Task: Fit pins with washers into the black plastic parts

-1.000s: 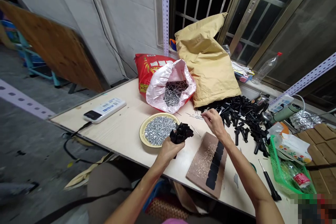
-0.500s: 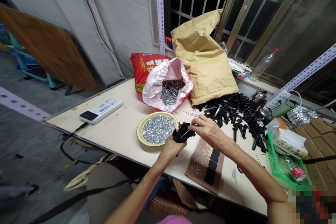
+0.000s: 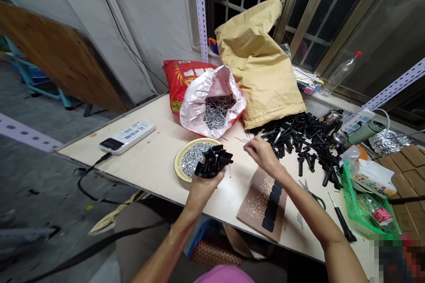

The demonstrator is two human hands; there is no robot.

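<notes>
My left hand point(image 3: 203, 192) is closed around a bunch of black plastic parts point(image 3: 212, 162), held above the near side of a cream bowl point(image 3: 178, 169) of small silvery metal pieces point(image 3: 195, 155). A thin metal pin point(image 3: 230, 170) shows just right of the bunch; whether it touches the parts, I cannot tell. My right hand point(image 3: 260, 152) hovers over the table with fingers pinched together, and anything between them is hidden. Close to its fingertips lie a few loose long pins point(image 3: 241, 139). Behind, an open red bag point(image 3: 186, 82) with a white lining holds many long metal pins point(image 3: 217, 112).
A pile of black plastic parts point(image 3: 299, 137) lies before a large paper sack point(image 3: 262, 70). Near my right arm are a brown board point(image 3: 254, 203) with black pads, scissors point(image 3: 312, 193), a screwdriver point(image 3: 341, 221) and a green basket point(image 3: 353, 212). A power bank point(image 3: 128, 137) sits left.
My left hand has moved left with the black parts, now partly over the bowl. My right hand has come away from the parts and is nearer the loose pins.
</notes>
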